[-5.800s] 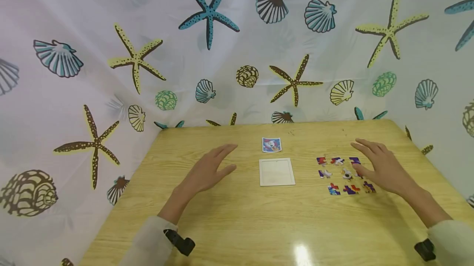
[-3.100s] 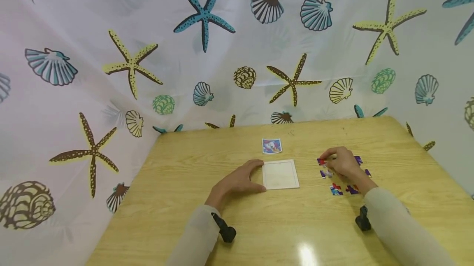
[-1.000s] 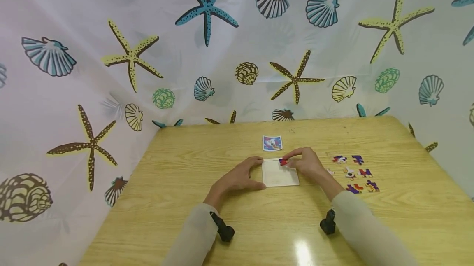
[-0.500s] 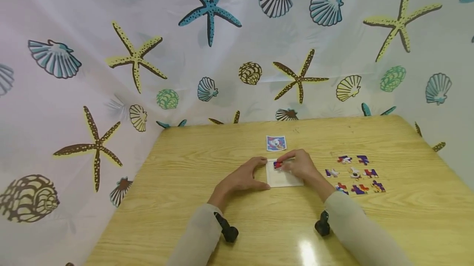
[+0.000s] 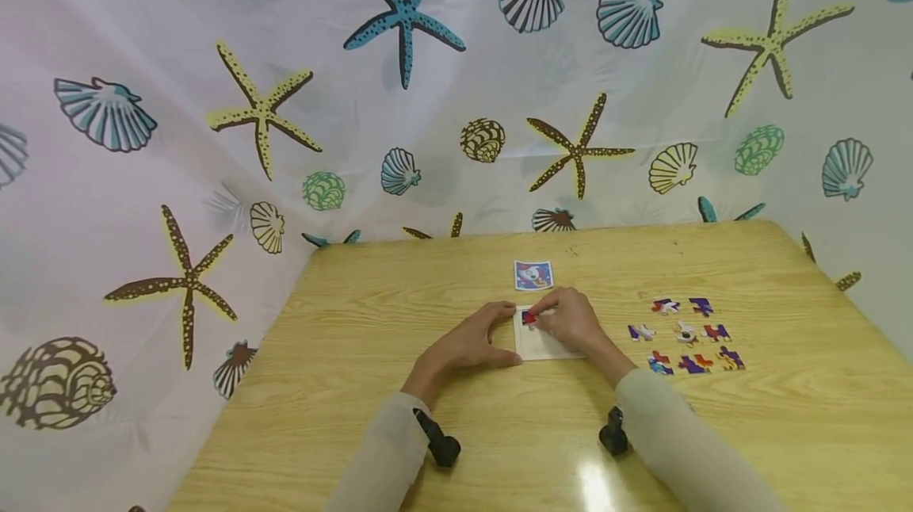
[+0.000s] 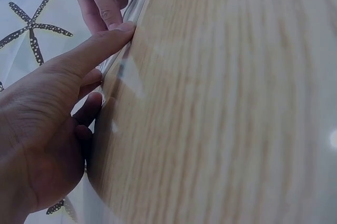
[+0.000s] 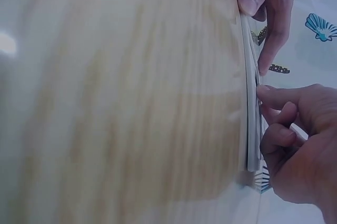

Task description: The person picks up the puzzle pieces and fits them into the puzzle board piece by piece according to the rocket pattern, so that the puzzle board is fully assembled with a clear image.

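- The right hand (image 5: 571, 320) hides the far right part of the white frame (image 5: 549, 348), along with the lower right of the puzzle piece (image 5: 528, 318); only the piece's blue and red upper part shows clearly.
- That piece is at the frame's far left corner, inside the border; whether it lies flat or is slightly raised is hard to tell.
- Both wrist views catch the frame nearly edge-on as a thin strip, so the piece cannot be made out there.
- The sleeves (image 5: 385, 433) run off the bottom of the head view, and the surface (image 5: 399, 282) is cut off there too.
- The print on the small card (image 5: 533, 276), beyond the frame, is too small to read in detail.
- The right hand's grip is a pinch on the piece, thumb and index finger together, the other fingers folded in toward the palm.
- The left hand (image 5: 467, 341) holds the frame's left side, its grip spread, thumb at the near corner and fingers at the far one.
- Eight loose pieces (image 5: 685, 332) lie in three rows, right of the frame.
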`<state>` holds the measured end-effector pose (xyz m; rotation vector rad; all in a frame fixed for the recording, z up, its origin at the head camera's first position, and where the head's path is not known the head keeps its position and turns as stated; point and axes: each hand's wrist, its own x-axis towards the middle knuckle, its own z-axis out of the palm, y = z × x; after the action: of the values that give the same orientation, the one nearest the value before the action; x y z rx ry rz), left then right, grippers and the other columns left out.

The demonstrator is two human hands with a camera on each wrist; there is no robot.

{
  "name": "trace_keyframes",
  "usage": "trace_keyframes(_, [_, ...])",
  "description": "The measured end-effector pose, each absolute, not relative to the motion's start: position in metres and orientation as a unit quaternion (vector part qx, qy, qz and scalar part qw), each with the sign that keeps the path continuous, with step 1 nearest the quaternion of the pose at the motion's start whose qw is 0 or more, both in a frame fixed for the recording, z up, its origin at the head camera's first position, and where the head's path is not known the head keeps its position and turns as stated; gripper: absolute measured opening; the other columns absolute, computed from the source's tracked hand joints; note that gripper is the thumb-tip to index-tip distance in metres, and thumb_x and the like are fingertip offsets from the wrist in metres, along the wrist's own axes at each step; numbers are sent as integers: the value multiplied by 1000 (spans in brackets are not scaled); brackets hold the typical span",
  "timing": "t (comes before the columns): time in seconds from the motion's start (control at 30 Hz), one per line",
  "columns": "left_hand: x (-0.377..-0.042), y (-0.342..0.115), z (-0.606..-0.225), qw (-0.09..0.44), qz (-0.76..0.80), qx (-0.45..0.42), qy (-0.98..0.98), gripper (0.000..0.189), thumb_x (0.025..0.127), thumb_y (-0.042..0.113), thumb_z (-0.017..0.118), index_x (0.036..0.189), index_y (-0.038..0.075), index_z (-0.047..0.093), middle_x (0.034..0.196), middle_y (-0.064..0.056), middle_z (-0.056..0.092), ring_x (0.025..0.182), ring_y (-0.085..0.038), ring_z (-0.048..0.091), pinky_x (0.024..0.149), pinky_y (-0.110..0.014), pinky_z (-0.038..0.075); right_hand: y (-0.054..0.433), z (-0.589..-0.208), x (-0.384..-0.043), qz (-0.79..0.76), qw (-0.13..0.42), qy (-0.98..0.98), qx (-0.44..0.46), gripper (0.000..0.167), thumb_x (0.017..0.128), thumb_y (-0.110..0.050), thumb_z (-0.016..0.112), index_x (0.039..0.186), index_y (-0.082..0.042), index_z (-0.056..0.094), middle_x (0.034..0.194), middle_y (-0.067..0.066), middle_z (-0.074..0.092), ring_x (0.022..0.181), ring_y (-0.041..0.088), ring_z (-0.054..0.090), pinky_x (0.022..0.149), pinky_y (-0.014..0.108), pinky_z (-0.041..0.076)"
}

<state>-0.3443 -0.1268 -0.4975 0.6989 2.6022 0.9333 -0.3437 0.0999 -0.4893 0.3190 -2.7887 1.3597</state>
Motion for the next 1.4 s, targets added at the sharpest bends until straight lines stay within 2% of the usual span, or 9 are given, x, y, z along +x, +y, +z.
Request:
trace_keyframes(0.17, [-346,-126,-498,146,328,252,899,92,86,49,83,161,19,39,168,0,31,156,-24,27,124,-49,29,99,-490,-345,421,18,-901,102,13,89,0,77,99,-4,83,118,14,72,118,35,63,104,52,50])
trace_keyframes(0.43, [-345,-125,-498,145,332,261,895,91,86,47,84,160,18,39,168,0,32,156,-24,25,125,-48,28,97,-491,-345,413,16,-906,94,13,88,-4,79,100,-7,84,110,9,74,104,28,66,89,43,55])
trace_keyframes(0.77, [-346,-124,-498,140,337,256,895,92,85,43,86,160,19,39,166,-2,36,156,-24,26,127,-46,24,95,-489,-345,418,12,-904,82,13,89,-4,79,100,-8,84,115,10,73,111,30,65,93,46,54])
trace_keyframes(0.87, [-346,-123,-498,140,340,255,894,93,85,43,86,160,19,38,166,-2,36,156,-23,26,127,-47,24,98,-488,-344,429,6,-900,80,14,89,-3,78,102,-7,84,115,11,74,110,29,65,90,42,54])
trace_keyframes(0.93, [-347,-122,-498,140,342,258,893,93,85,44,86,160,18,38,165,-2,36,156,-23,27,126,-47,25,100,-487,-344,446,2,-892,75,15,90,-2,77,103,-5,83,114,12,74,104,26,65,85,36,53])
trace_keyframes(1.03, [-348,-120,-498,138,340,264,892,93,85,44,85,160,17,38,165,-3,37,155,-22,28,126,-46,25,105,-486,-342,477,-5,-876,68,18,92,-2,74,109,-2,80,116,15,74,84,18,63,69,28,49])
trace_keyframes(1.13, [-348,-120,-498,138,339,267,892,93,85,43,85,160,16,38,165,-4,37,155,-23,29,126,-46,26,110,-485,-342,504,-18,-862,52,22,95,-4,72,115,-1,77,120,17,73,59,12,53,52,23,42])
trace_keyframes(1.23, [-347,-121,-499,139,340,261,893,94,85,43,85,161,18,36,166,-5,36,156,-25,28,126,-48,26,114,-484,-341,524,-26,-851,41,25,96,-5,70,120,-1,75,121,19,72,43,10,41,43,23,37])
trace_keyframes(1.4, [-347,-126,-499,138,335,245,899,95,84,44,85,162,24,35,167,-4,33,156,-26,26,126,-50,26,120,-481,-343,532,-25,-845,50,30,96,-5,69,126,0,72,122,21,70,40,8,39,40,22,37])
